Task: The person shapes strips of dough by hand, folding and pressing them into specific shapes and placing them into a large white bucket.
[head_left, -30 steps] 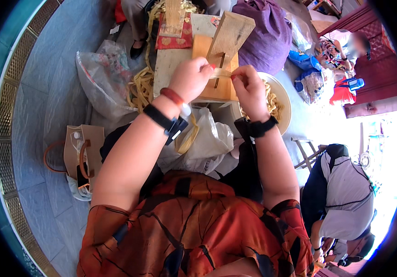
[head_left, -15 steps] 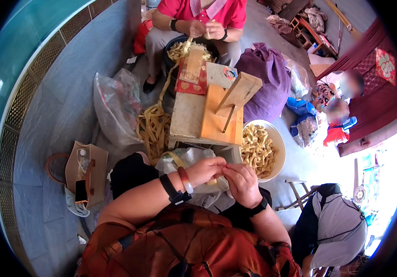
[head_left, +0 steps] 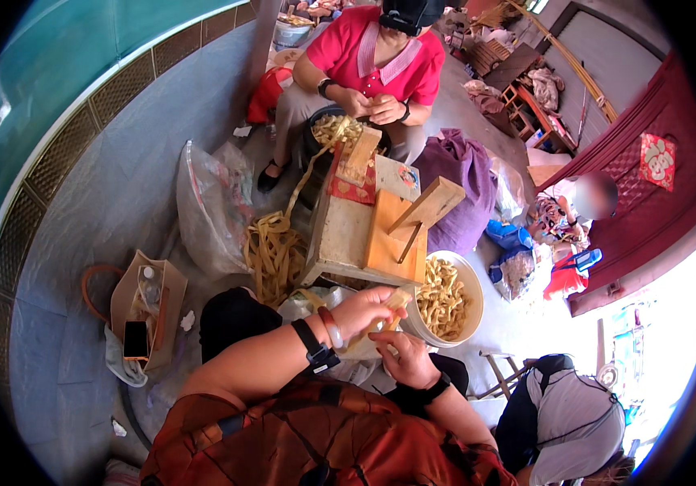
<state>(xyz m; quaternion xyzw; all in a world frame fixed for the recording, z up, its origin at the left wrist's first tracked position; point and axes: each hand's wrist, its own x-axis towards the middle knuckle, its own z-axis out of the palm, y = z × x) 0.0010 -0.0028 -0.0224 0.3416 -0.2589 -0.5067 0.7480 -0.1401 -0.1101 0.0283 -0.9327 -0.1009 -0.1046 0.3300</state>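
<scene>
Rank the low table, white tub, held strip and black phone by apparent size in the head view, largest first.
1. Low table
2. White tub
3. Held strip and black phone: too alike to rank, as the strip is partly hidden.

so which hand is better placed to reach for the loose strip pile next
Left, probably: the left hand is nearer the loose strip pile, which lies on that side of the low table. The right hand sits farther off. The left hand holds a strip, though.
</scene>
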